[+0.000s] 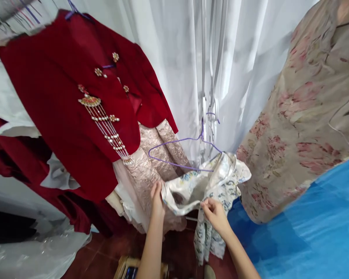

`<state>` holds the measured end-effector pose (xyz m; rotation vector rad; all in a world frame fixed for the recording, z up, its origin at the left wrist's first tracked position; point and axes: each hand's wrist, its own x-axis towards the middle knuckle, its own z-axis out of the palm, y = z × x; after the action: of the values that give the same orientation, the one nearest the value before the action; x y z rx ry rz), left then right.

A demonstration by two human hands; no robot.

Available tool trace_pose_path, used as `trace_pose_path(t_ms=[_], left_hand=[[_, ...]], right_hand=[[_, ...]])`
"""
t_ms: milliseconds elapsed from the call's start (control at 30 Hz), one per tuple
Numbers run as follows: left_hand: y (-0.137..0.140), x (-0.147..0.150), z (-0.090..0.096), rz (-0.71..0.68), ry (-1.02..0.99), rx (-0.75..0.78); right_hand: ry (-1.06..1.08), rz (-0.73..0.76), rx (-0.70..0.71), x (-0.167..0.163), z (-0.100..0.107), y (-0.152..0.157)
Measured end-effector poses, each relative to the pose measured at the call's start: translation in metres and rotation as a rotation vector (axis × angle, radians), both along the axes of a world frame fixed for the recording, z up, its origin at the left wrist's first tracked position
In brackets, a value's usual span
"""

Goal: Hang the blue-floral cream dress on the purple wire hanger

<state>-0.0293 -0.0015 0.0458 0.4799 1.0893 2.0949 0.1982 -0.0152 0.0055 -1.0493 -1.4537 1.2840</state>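
A white garment with a blue floral print hangs by one side from a purple hanger. The hanger's left arm is bare, and its hook sits on a white metal stand. My left hand is closed on the garment's left edge. With thumb and finger pinched, my right hand grips the rim of its opening near the middle. Between the hands that opening gapes, and the lower part of the cloth dangles beneath my right hand.
A dark red jacket with jewelled brooches hangs at the left over a pale pink brocade skirt. White curtain covers the back. On the right are a pink-flowered dress and blue cloth. A box stands on the tiled floor.
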Motion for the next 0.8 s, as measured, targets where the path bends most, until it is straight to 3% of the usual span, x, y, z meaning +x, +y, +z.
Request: trace_pose_path(t_ms=[167, 300, 433, 533, 600, 700, 800], left_hand=[[-0.044, 0.020, -0.035, -0.191, 0.003, -0.112], [-0.062, 0.040, -0.033, -0.450, 0.135, -0.065], [-0.070, 0.051, -0.017, -0.710, 0.441, 0.078], [-0.076, 0.060, -0.004, -0.841, 0.515, 0.180], [-0.081, 0.068, 0.003, -0.878, 0.581, 0.223], [-0.090, 0.074, 0.010, -0.872, 0.794, 0.214], [-0.100, 0.070, 0.006, -0.834, 0.890, 0.128]], right_hand=[[0.003, -0.085, -0.097, -0.004, -0.049, -0.002], [-0.107, -0.192, -0.167, -0.001, -0.066, -0.010], [-0.122, -0.264, -0.173, -0.003, -0.051, -0.030], [-0.023, -0.149, -0.147, -0.008, -0.027, -0.053], [0.116, -0.059, -0.221, -0.011, -0.015, -0.071], [0.277, -0.020, -0.355, -0.012, -0.013, -0.099], [0.209, -0.011, -0.422, -0.009, -0.022, -0.123]])
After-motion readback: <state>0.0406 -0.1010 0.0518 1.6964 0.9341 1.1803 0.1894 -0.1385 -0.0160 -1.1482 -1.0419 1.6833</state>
